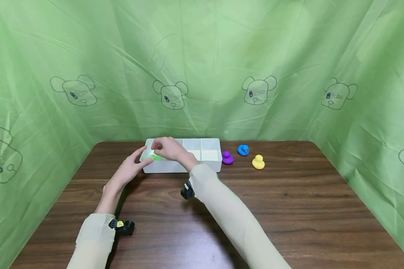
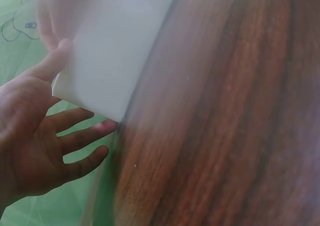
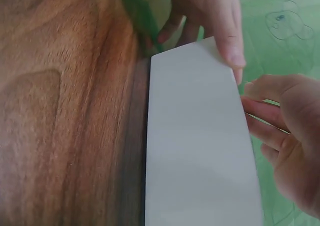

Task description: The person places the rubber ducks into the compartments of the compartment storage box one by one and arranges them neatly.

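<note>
A white divided box [image 1: 202, 167] stands at the back of the table. At its left end my left hand [image 1: 129, 170] rests with the thumb on the front rim. The left wrist view shows the other fingers [image 2: 82, 138] spread and nearly straight beside the end wall. Above the leftmost part of the box hangs my right hand [image 1: 170, 148], fingers loosely bent, with nothing visible between them. Below it a bright green object [image 1: 156, 157] lies inside the box, partly covered, its kind unclear. In the right wrist view the box wall hides some of that hand's fingertips.
To the right of the box sit a purple rubber duck [image 1: 227, 158], a blue rubber duck [image 1: 243, 150] and a yellow rubber duck [image 1: 258, 162]. The brown wooden table [image 1: 289, 209] is bounded by a green curtain [image 1: 208, 67] at the back and sides.
</note>
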The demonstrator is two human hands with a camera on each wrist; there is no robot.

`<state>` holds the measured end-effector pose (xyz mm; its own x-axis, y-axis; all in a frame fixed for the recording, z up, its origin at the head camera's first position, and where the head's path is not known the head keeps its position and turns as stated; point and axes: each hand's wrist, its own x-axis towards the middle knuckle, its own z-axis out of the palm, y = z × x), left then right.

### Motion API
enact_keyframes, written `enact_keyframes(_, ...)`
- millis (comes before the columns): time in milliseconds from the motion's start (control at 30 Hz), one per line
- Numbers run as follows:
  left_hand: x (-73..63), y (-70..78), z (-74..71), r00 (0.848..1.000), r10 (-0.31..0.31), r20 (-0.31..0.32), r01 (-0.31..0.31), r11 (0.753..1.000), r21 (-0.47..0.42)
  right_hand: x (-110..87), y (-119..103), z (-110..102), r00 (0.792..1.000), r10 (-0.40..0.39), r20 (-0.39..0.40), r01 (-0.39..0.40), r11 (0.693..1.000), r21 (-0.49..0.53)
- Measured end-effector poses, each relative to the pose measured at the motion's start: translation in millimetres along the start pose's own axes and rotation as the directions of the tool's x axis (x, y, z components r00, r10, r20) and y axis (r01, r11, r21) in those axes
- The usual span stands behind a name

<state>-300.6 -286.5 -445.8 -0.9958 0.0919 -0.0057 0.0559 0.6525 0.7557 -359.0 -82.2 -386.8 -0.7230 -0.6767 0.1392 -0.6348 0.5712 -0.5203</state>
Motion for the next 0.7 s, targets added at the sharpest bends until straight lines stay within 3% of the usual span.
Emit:
enact_keyframes(133,-0.4,-0.7,0.7,1.000,-0.008,0.000,0.008,1.000,-0.008,-7.7,1.2,-0.4,0.998,0.015,-0.053,-0.011,0.997,0.081)
enact_keyframes(333,1.4,0.4,1.2,1.000,0.002,-0.003,-0.002,1.000,-0.025,-17.1,1.1,2.3,0.994,-0.022,-0.111,0.041,0.985,0.168)
enact_keyframes(700,-2.6,3.3,-0.4,1.000,-0.017,0.001,0.017,1.000,-0.013,-50.4,-5.4,-13.2,0.982,0.018,-0.186,0.024,0.976,0.217)
